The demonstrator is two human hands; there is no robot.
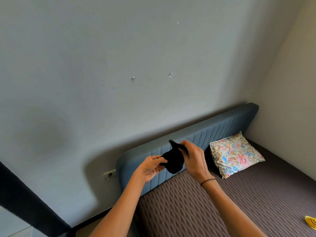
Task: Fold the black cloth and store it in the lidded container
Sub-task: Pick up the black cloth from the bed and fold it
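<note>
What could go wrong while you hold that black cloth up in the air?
The black cloth is only pinched by the left hand and right hand above the bed, so a corner might slip and the bundle could come undone. Also, no lidded container shows in this view, so the person may have to turn and look for it while holding the cloth.

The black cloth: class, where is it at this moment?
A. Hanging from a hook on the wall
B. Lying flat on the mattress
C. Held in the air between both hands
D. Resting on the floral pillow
C: the black cloth is bunched up above the bed, pinched by the left hand and the right hand, touching neither mattress nor floral pillow.
</note>
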